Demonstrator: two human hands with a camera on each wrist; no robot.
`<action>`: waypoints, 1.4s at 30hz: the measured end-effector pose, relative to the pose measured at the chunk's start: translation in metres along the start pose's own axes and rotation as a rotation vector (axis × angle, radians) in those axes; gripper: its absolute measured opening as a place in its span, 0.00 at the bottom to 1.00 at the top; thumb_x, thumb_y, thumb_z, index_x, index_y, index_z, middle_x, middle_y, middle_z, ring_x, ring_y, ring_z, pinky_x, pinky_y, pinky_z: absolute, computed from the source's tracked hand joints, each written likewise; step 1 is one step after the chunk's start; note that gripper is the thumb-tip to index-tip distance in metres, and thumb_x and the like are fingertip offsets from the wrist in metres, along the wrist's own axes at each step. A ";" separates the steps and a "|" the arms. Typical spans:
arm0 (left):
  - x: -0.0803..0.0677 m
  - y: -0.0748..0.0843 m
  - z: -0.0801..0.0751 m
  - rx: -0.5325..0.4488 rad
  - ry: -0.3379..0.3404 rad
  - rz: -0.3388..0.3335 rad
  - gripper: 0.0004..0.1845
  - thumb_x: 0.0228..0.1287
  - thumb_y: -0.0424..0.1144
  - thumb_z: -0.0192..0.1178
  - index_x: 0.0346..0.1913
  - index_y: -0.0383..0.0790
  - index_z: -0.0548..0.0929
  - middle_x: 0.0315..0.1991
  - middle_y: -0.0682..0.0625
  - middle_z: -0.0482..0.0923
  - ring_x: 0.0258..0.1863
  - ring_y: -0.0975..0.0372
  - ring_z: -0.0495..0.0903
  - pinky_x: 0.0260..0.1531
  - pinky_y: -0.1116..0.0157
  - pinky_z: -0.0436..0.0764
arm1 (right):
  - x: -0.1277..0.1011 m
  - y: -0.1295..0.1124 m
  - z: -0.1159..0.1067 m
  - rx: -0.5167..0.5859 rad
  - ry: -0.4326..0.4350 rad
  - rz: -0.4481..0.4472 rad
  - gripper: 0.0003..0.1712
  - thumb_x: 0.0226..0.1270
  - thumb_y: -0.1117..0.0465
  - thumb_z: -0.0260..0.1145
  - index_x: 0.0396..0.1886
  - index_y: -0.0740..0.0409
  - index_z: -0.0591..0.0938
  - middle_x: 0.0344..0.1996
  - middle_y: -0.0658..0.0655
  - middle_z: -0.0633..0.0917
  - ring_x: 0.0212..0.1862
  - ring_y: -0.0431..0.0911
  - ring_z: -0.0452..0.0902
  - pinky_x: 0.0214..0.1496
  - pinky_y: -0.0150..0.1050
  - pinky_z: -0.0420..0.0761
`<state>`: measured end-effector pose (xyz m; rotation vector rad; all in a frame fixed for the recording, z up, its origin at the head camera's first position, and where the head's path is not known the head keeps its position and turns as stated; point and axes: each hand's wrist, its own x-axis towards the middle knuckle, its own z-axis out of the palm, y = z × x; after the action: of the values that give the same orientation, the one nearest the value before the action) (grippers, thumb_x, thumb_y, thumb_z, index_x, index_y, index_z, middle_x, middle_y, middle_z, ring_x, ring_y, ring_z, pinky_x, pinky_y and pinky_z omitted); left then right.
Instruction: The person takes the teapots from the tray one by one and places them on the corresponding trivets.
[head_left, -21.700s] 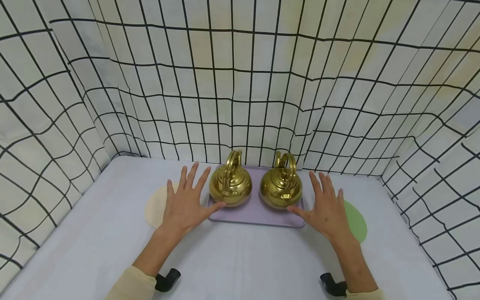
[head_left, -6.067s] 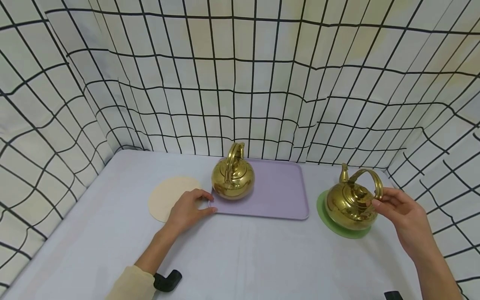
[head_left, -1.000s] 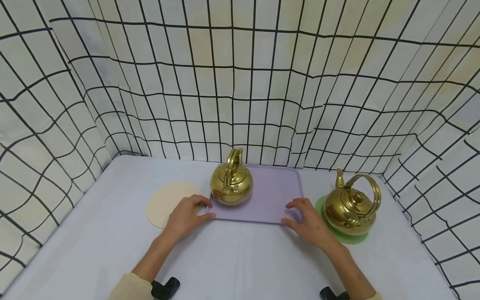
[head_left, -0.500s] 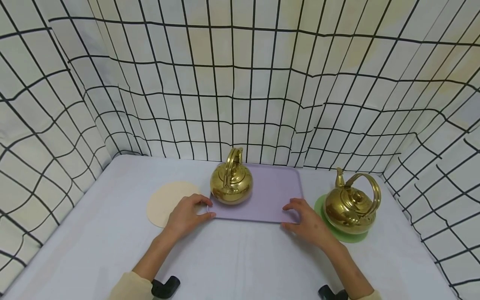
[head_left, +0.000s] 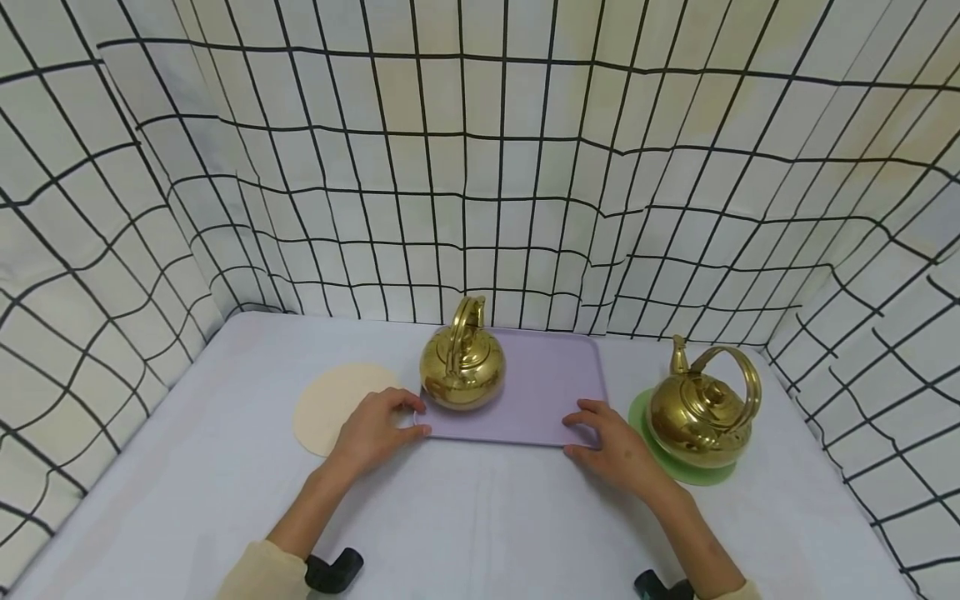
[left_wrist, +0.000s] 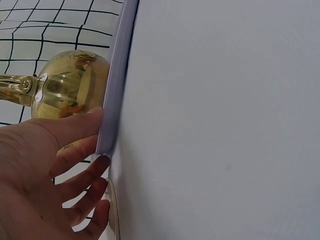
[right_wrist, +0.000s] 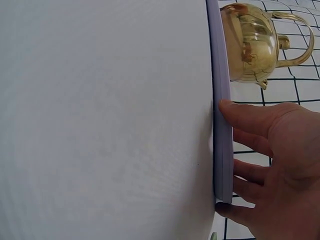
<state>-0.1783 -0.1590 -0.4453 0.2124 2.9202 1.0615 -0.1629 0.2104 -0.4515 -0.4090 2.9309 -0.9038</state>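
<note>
A purple tray [head_left: 551,392] lies in the middle of the table with a brass kettle [head_left: 461,362] on its left part. My left hand [head_left: 382,421] grips the tray's front left corner, thumb along the front edge. My right hand [head_left: 603,442] grips the front right corner. A second brass kettle [head_left: 701,408] stands on a green coaster [head_left: 678,471] right of the tray. The left wrist view has the left hand [left_wrist: 50,170] on the tray edge [left_wrist: 117,90] beside the kettle [left_wrist: 70,90]. The right wrist view has the right hand [right_wrist: 270,165] curled round the tray edge [right_wrist: 221,110], with the kettle [right_wrist: 250,42] beyond.
A cream round coaster [head_left: 333,400] lies left of the tray, partly under my left hand. Checked cloth walls [head_left: 480,167] close in the table at the back and both sides. Black wrist mounts [head_left: 333,571] show at the bottom edge.
My right hand has drawn slightly left and set its fingers on the tray's front right corner. The left hand, the tray and both kettles have stayed put.
</note>
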 end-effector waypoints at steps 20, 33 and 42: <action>0.008 0.019 -0.014 -0.249 0.231 -0.041 0.10 0.76 0.39 0.61 0.54 0.42 0.85 0.54 0.45 0.87 0.54 0.54 0.84 0.48 0.62 0.81 | -0.001 -0.004 -0.001 0.002 -0.008 0.025 0.19 0.67 0.58 0.75 0.57 0.51 0.86 0.72 0.63 0.76 0.76 0.65 0.69 0.74 0.63 0.72; 0.014 0.041 -0.013 -0.361 0.274 0.057 0.14 0.74 0.38 0.64 0.59 0.40 0.82 0.56 0.46 0.85 0.57 0.55 0.83 0.48 0.67 0.80 | -0.001 -0.002 -0.002 -0.005 -0.010 0.031 0.19 0.67 0.57 0.75 0.57 0.51 0.86 0.72 0.63 0.76 0.76 0.65 0.69 0.74 0.63 0.73; 0.013 0.045 -0.013 -0.408 0.264 0.126 0.18 0.73 0.38 0.65 0.62 0.40 0.80 0.58 0.47 0.84 0.59 0.56 0.82 0.51 0.67 0.82 | -0.002 -0.002 -0.002 -0.010 -0.011 0.032 0.19 0.67 0.57 0.74 0.57 0.50 0.85 0.72 0.62 0.76 0.76 0.65 0.69 0.73 0.63 0.74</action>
<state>-0.1871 -0.1316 -0.4062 0.2624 2.8451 1.7984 -0.1612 0.2104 -0.4483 -0.3650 2.9242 -0.8809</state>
